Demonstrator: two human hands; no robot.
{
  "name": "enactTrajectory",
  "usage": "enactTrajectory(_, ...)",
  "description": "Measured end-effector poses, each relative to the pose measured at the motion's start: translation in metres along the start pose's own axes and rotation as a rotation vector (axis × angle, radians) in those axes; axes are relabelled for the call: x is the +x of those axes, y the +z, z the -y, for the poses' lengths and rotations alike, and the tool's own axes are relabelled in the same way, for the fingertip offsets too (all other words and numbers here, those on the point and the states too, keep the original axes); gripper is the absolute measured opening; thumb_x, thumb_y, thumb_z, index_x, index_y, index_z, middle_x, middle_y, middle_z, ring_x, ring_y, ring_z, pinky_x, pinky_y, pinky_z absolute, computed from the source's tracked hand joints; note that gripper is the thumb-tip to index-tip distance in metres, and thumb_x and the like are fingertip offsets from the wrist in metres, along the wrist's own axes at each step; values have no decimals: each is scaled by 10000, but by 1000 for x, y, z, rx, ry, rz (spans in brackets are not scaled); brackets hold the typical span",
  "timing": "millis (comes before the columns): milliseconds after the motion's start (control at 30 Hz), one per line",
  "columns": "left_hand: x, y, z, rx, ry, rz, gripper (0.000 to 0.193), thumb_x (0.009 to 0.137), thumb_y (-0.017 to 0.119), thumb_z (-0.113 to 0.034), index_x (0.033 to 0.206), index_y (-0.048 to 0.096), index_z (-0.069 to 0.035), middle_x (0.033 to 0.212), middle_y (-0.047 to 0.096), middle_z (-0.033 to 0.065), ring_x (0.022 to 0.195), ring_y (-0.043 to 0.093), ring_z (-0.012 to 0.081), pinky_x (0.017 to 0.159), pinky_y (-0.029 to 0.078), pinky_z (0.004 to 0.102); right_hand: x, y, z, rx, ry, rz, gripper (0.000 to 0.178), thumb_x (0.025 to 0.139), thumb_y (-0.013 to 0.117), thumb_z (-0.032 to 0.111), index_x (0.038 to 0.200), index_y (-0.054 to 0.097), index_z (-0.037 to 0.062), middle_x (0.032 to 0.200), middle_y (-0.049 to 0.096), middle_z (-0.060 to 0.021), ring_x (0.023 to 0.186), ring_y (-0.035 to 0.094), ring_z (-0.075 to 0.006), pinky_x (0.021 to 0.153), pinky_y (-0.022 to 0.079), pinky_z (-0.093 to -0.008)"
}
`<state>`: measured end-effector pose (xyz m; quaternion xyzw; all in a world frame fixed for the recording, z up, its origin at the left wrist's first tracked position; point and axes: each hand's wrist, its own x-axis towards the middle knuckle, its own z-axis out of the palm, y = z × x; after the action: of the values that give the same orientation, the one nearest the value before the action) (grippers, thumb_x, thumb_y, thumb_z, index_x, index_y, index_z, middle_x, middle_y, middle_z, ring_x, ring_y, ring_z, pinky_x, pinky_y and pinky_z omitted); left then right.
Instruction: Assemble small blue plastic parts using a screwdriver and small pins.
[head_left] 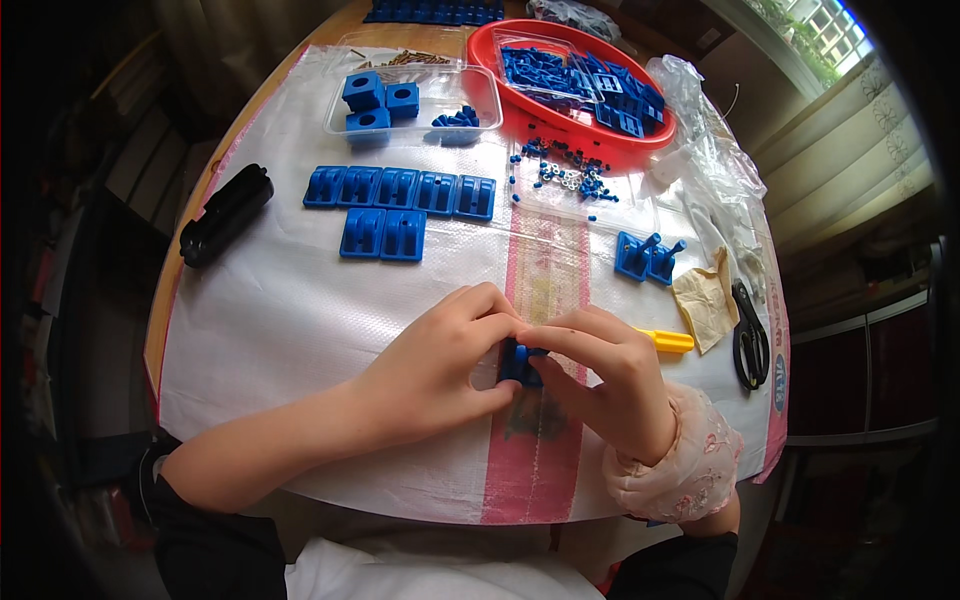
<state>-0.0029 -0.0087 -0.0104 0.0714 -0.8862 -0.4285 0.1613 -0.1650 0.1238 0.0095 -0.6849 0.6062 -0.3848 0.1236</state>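
Observation:
Both hands meet over a small blue plastic bracket (520,366) lying on the white woven sheet, on its pink printed stripe. My left hand (445,355) grips it from the left, thumb at its near edge and fingers at its far side. From the right, my right hand (600,365) reaches over it, thumb and index finger pinched on its upper part. Fingers cover much of the bracket, and any small piece between them is hidden. Beside the right hand lies a yellow handle (668,341), partly behind the wrist.
Beyond the hands stand rows of blue brackets (398,190). Farther back are a clear tray (340,130) with blue blocks, a red basin (655,140) of blue parts and scattered small pieces (570,180). Black scissors (750,340) lie right; a black tool (228,215) lies left.

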Motion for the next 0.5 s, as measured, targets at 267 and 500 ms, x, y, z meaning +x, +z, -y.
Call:
enactTrajectory(267, 1, -2, -2, 76, 3, 29, 412, 706, 751, -129, 1063, 579, -17, 1079, 540, 135, 1049, 537, 312, 925, 451, 380, 0, -1, 5, -56, 14, 39, 334, 771, 646, -60, 1094, 647, 26, 879, 632, -120, 779, 621, -288, 682, 509, -374)
enactTrajectory(500, -1, -5, -6, 212, 39, 24, 468, 716, 770, -214, 1084, 542, -37, 1135, 524, 143, 1058, 511, 321, 932, 433, 398, 5, -20, 10, 13, 85, -68, 385, 771, 544, -150, 1122, 616, -8, 943, 615, -139, 823, 654, -268, 720, 531, -335)
